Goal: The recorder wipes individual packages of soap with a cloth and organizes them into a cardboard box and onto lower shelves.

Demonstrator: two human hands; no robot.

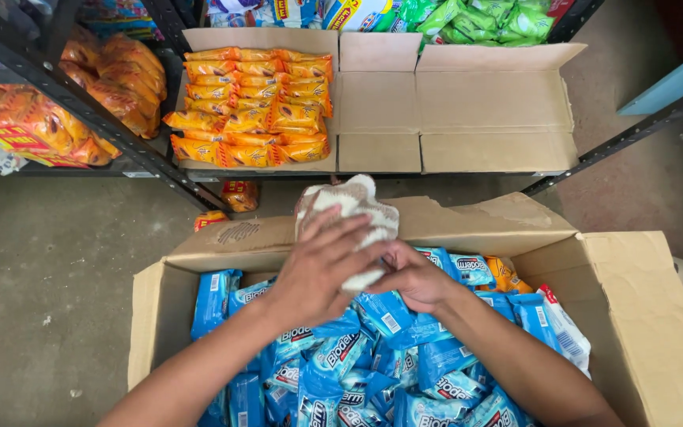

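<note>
Carton: big brown cardboard box (634, 316) fills the lower frame — flaps open, packed with loose blue packets (357, 364).
Shelf: upper middle, flattened cardboard tray (468, 103) with orange snack packs (250, 107) on its left half; green packs (484, 20) at top edge.
Cloth: white-and-brown rag (349, 209) at frame centre, above the box's far flap — between your hands.
Handling: looks soft, light, floppy, not fragile; bunch it in the palm — loose ends will droop.
Left hand: your left hand (318, 273) is wrapped over the cloth's lower part, fingers curled closed on it.
Right hand: your right hand (416, 277) pinches the cloth's bottom edge from the right, touching the left.
Grip relation: cloth sticks up beyond both fists.
</note>
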